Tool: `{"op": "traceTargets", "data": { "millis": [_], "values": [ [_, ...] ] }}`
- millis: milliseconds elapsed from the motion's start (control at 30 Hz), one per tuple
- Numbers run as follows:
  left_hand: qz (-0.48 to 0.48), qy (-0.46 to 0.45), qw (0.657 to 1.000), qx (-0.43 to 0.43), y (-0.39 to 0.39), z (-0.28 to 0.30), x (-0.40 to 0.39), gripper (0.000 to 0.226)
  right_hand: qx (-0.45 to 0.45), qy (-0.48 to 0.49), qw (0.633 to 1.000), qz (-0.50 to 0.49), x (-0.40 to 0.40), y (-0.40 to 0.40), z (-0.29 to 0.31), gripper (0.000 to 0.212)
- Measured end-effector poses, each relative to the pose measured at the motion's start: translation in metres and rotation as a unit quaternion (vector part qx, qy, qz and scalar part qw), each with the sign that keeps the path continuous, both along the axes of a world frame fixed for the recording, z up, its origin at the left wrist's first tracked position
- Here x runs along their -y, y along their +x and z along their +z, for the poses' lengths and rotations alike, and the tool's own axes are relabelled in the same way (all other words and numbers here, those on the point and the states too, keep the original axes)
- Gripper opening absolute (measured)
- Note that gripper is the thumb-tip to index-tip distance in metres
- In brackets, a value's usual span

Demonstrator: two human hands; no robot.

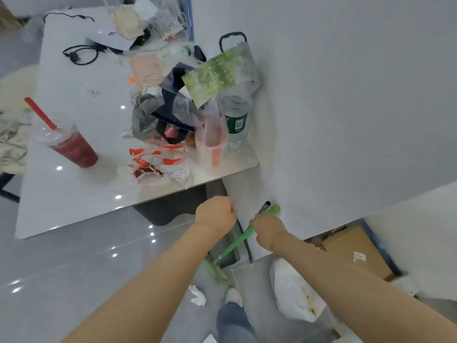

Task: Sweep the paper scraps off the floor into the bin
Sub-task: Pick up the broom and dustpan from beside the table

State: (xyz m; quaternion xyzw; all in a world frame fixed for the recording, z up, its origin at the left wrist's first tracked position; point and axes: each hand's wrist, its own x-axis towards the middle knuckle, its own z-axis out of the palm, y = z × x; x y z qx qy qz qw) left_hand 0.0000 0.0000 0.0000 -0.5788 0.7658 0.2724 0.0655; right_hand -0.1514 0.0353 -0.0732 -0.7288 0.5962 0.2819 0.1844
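Head view: my right hand [265, 227] grips green broom handle [237, 241]; left hand [215, 212] clenched, holding nothing I can see; paper scrap [197, 295] on floor [74, 268].

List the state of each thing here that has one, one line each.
right hand: grips the green broom handle.
left hand: fingers curled, nothing visibly held.
green broom: slanted, head down by the dustpan.
paper scrap: crumpled, on the floor.
red drink cup: upright, lidded, straw in.
water bottle: upright.

Head camera looks steeply down over table [74, 189] and floor [74, 268]
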Motion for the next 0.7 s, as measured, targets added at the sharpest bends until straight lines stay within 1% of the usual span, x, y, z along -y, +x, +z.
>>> {"op": "traceTargets", "data": {
  "millis": [100, 233, 367, 467, 567, 633, 700],
  "values": [
    [0.017, 0.021, 1.000, 0.006, -0.010, -0.020, 0.015, 0.029, -0.042, 0.015, 0.997, 0.059, 0.022, -0.004, -0.027, 0.041],
    [0.036, 0.049, 0.998, 0.010, -0.008, -0.047, 0.021, 0.027, -0.087, 0.048, 0.988, 0.118, 0.038, -0.007, -0.054, 0.040],
    [0.053, 0.087, 0.995, -0.002, 0.002, -0.073, 0.014, 0.023, -0.122, 0.043, 0.982, 0.136, 0.045, -0.009, -0.077, 0.039],
    [0.057, 0.103, 0.993, 0.002, 0.012, -0.083, 0.010, 0.026, -0.151, 0.042, 0.978, 0.140, 0.046, -0.009, -0.086, 0.037],
    [0.058, 0.103, 0.993, 0.010, 0.018, -0.087, 0.011, 0.024, -0.119, 0.091, 0.984, 0.095, 0.038, -0.005, -0.090, 0.036],
    [0.051, 0.101, 0.994, 0.011, 0.016, -0.088, 0.009, 0.021, -0.083, 0.137, 0.986, 0.040, 0.025, 0.002, -0.087, 0.039],
    [0.043, 0.102, 0.994, 0.006, 0.007, -0.089, 0.009, 0.024, -0.048, 0.185, 0.981, -0.023, 0.006, 0.011, -0.082, 0.040]
  ]
}}
